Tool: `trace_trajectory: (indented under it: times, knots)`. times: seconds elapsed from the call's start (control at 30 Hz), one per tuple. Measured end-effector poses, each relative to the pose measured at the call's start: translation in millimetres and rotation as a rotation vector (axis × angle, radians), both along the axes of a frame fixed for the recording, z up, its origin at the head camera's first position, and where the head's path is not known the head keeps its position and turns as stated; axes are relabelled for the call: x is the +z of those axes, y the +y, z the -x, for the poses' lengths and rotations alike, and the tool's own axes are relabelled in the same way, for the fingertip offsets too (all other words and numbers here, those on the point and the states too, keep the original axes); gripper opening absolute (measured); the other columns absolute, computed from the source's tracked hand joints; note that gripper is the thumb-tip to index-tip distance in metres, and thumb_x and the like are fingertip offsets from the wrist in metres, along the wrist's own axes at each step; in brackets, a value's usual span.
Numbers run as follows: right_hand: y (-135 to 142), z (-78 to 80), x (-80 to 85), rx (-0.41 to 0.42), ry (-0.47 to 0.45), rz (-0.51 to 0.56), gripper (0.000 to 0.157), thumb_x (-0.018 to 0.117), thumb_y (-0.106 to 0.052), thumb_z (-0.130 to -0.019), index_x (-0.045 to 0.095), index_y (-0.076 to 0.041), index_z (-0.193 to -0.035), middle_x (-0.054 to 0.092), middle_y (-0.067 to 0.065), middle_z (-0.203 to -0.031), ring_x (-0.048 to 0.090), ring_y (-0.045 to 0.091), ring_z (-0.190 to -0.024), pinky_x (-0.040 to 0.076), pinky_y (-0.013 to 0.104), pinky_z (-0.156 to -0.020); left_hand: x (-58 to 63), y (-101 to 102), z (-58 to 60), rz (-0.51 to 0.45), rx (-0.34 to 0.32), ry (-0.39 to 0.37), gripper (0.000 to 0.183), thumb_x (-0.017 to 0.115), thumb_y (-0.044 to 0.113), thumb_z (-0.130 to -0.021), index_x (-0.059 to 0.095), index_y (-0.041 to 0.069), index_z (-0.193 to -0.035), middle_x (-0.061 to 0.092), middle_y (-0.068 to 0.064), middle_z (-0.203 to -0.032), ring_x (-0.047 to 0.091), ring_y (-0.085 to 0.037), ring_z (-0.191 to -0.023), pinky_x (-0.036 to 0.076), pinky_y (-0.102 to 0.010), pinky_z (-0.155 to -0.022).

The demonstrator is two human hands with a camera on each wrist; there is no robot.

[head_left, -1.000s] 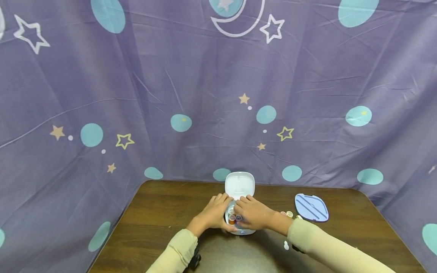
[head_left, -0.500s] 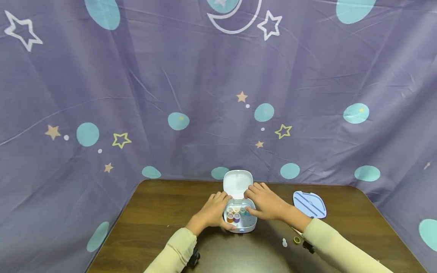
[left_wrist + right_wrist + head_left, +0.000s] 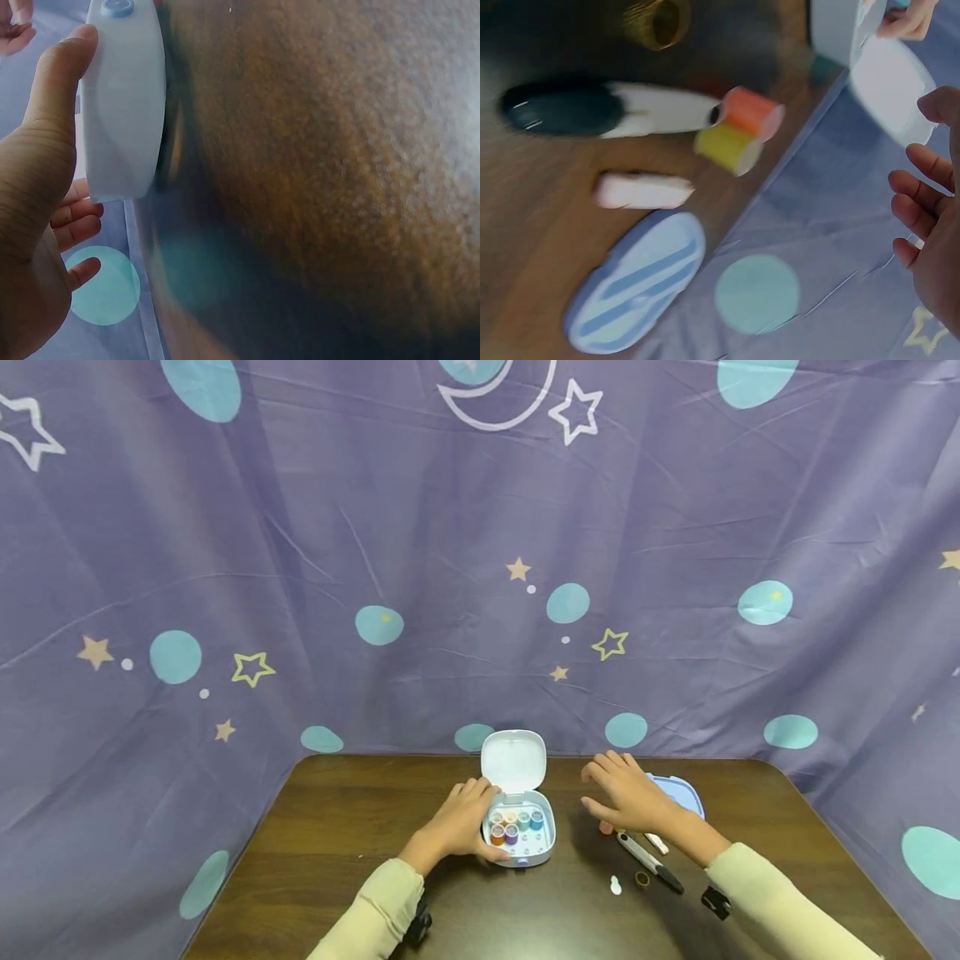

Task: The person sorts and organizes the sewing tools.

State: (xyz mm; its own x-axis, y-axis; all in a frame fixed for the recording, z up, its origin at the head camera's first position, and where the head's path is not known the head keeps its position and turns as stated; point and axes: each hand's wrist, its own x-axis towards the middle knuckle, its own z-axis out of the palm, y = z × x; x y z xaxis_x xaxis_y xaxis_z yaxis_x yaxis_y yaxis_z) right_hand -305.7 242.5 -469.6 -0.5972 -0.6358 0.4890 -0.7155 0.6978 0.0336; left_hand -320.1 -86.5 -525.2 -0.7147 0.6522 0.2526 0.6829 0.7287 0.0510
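A small white box (image 3: 531,861) stands on the table with its lid (image 3: 514,762) raised. Inside sit several thread spools on pegs, among them an orange spool (image 3: 498,836), a purple spool (image 3: 512,834) and a blue spool (image 3: 537,820). My left hand (image 3: 452,828) grips the box's left side, thumb at the front and fingers toward the back. My right hand (image 3: 636,795) hovers right of the box with loosely bent fingers and holds nothing. Below it, a coral spool (image 3: 754,113) and a yellow spool (image 3: 727,148) lie side by side.
A white tool with a black end (image 3: 651,862), a gold ring-shaped thimble (image 3: 642,879) and a small white piece (image 3: 616,885) lie right of the box. Behind my right hand is a blue tray (image 3: 684,793), with a short white item (image 3: 645,190) beside it. A purple curtain hangs behind.
My right hand has left the box and moved right over the loose items. The blue spool in the box now shows fully. My left hand still holds the box.
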Motion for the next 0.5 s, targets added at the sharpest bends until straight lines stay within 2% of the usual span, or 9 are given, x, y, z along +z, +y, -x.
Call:
trace_trajectory:
  times: [0.23,0.5]
  knots:
    - [29.9,-2.8,-19.0,-0.047,0.029,0.017,0.029,0.08,-0.028,-0.08,0.063,-0.012,-0.098,0.06,-0.001,-0.093,0.044,0.011,-0.082,0.036,0.032,-0.074,1.9,0.1,0.8,-0.005,-0.003,-0.014,0.105,0.084,0.073,-0.06,0.055,0.006,-0.135,0.057,-0.004,-0.119,0.051,-0.021,-0.109,0.043,-0.042,-0.1]
    - [40.3,-5.3,-39.5,-0.079,0.035,-0.014,0.028,0.081,-0.033,-0.08,0.06,-0.016,-0.088,0.053,-0.005,-0.087,0.042,0.011,-0.081,0.035,0.032,-0.072,1.9,0.8,0.5,-0.008,-0.002,-0.018,0.105,0.084,0.072,-0.06,0.055,0.005,-0.135,0.057,-0.004,-0.118,0.052,-0.022,-0.11,0.044,-0.042,-0.101]
